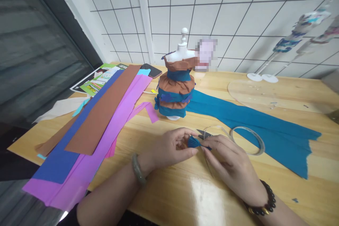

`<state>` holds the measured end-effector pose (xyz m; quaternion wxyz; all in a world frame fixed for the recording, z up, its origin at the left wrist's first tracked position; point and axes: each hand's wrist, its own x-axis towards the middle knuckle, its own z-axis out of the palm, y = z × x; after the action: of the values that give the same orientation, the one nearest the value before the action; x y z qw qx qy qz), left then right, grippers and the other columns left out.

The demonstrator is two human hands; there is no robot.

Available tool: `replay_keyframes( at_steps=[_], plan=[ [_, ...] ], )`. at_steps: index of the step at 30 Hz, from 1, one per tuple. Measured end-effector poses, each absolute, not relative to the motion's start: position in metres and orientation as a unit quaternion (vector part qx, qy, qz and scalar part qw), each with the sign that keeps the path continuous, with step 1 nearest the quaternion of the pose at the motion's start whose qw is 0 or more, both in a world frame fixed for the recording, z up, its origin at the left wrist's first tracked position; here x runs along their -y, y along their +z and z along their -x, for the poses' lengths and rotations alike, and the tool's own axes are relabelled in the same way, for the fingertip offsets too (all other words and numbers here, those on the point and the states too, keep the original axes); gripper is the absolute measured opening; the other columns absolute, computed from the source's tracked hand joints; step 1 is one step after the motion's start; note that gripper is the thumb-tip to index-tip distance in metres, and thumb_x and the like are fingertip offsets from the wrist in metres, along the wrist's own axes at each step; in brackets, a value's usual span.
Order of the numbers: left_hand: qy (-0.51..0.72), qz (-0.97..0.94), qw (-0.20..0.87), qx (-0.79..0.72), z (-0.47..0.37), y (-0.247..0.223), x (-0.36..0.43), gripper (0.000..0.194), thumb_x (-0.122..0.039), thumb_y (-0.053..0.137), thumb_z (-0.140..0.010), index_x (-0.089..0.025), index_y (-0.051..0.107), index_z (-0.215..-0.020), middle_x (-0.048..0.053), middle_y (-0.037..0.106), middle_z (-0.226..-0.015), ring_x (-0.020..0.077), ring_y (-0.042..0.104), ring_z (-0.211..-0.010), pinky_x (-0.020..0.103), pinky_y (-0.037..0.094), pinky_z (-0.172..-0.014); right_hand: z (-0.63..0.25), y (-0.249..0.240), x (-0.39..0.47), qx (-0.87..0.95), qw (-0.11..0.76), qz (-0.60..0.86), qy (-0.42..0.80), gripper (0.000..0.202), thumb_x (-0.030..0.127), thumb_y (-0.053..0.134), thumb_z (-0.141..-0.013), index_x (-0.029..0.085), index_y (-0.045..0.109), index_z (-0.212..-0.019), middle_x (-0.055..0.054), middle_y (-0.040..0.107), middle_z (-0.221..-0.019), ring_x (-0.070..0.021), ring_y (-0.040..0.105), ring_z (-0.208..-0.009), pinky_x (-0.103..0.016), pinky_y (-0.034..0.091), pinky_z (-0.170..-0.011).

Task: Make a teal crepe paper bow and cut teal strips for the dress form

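Note:
A small gathered piece of teal crepe paper (194, 142) lies between my two hands above the front of the table. My right hand (230, 160) pinches its twisted end between thumb and fingers. Curled around the piece's fanned side, my left hand (171, 148) has its thumb and index fingertips near it, with a gap between them. Dark scissors (203, 133) lie just behind my fingers. Past them stands a small white mannequin (180, 55) wearing a ruffled brown and teal paper dress (176, 88).
Long brown (106, 113), blue and purple paper strips lie at the left. A wide teal sheet (238, 113) stretches right, with a tape ring (261, 144) on it. A phone (152, 70) lies behind. Two more mannequins (299, 31) stand back right.

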<state>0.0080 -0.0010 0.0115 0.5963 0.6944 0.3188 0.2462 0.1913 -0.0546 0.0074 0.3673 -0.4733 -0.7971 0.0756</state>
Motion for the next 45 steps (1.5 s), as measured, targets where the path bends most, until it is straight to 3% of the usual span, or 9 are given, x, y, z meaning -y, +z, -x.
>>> replay_keyframes(
  at_steps=[3, 5, 11, 31, 35, 41, 45],
  plan=[
    [0.276, -0.787, 0.457, -0.308, -0.008, 0.015, 0.003, 0.042, -0.030, 0.063, -0.071, -0.019, 0.052, -0.109, 0.007, 0.057, -0.107, 0.0182, 0.052, -0.094, 0.034, 0.043, -0.086, -0.191, 0.007, 0.054, 0.801, 0.356, 0.474, 0.081, 0.016, 0.011, 0.055, -0.079, 0.018, 0.058, -0.094, -0.009, 0.063, -0.086, -0.0200, 0.059, -0.083, -0.035, 0.050, -0.070],
    [0.291, -0.830, 0.378, -0.290, -0.009, 0.015, 0.004, 0.034, -0.026, 0.061, -0.072, -0.019, 0.054, -0.104, 0.006, 0.056, -0.108, 0.0194, 0.049, -0.102, 0.035, 0.038, -0.092, -0.190, 0.007, 0.054, 0.805, 0.351, 0.472, 0.082, 0.015, 0.012, 0.055, -0.080, 0.018, 0.058, -0.093, -0.009, 0.063, -0.086, -0.0199, 0.059, -0.084, -0.035, 0.050, -0.072],
    [0.266, -0.878, 0.282, -0.281, -0.012, 0.010, 0.002, 0.016, -0.016, 0.051, -0.074, -0.017, 0.053, -0.091, 0.006, 0.059, -0.095, 0.0192, 0.049, -0.094, 0.033, 0.038, -0.085, -0.188, 0.006, 0.054, 0.807, 0.338, 0.477, 0.088, 0.017, 0.014, 0.052, -0.082, 0.019, 0.057, -0.097, -0.008, 0.064, -0.088, -0.0196, 0.060, -0.085, -0.034, 0.051, -0.072],
    [0.230, -0.900, 0.246, -0.277, -0.013, 0.007, 0.000, 0.011, -0.016, 0.047, -0.075, -0.016, 0.054, -0.083, 0.005, 0.059, -0.086, 0.0181, 0.050, -0.087, 0.032, 0.039, -0.079, -0.184, 0.005, 0.056, 0.802, 0.318, 0.492, 0.115, 0.020, 0.015, 0.050, -0.082, 0.020, 0.049, -0.102, -0.007, 0.065, -0.091, -0.0185, 0.061, -0.085, -0.033, 0.050, -0.072],
    [0.253, -0.887, 0.260, -0.285, -0.012, 0.004, 0.000, 0.010, -0.014, 0.048, -0.073, -0.018, 0.054, -0.080, 0.005, 0.059, -0.085, 0.0179, 0.051, -0.086, 0.032, 0.039, -0.078, -0.186, 0.007, 0.056, 0.798, 0.321, 0.494, 0.128, 0.023, 0.015, 0.049, -0.082, 0.021, 0.050, -0.104, -0.007, 0.065, -0.094, -0.0200, 0.061, -0.087, -0.035, 0.050, -0.073],
    [0.328, -0.831, 0.288, -0.344, -0.008, 0.006, -0.004, 0.009, -0.011, 0.049, -0.072, -0.018, 0.053, -0.076, 0.003, 0.059, -0.079, 0.0162, 0.054, -0.081, 0.030, 0.041, -0.075, -0.205, 0.004, 0.051, 0.704, 0.401, 0.575, 0.115, 0.020, 0.019, 0.048, -0.083, 0.021, 0.052, -0.103, -0.008, 0.064, -0.091, -0.0202, 0.062, -0.086, -0.034, 0.051, -0.073],
    [0.339, -0.810, 0.296, -0.377, -0.007, 0.005, -0.005, 0.008, -0.011, 0.050, -0.071, -0.018, 0.053, -0.073, 0.002, 0.058, -0.076, 0.0156, 0.054, -0.077, 0.029, 0.041, -0.072, -0.213, -0.001, 0.046, 0.679, 0.386, 0.615, 0.109, 0.021, 0.023, 0.050, -0.083, 0.020, 0.053, -0.103, -0.006, 0.064, -0.088, -0.0190, 0.061, -0.079, -0.034, 0.051, -0.070]
  ],
)
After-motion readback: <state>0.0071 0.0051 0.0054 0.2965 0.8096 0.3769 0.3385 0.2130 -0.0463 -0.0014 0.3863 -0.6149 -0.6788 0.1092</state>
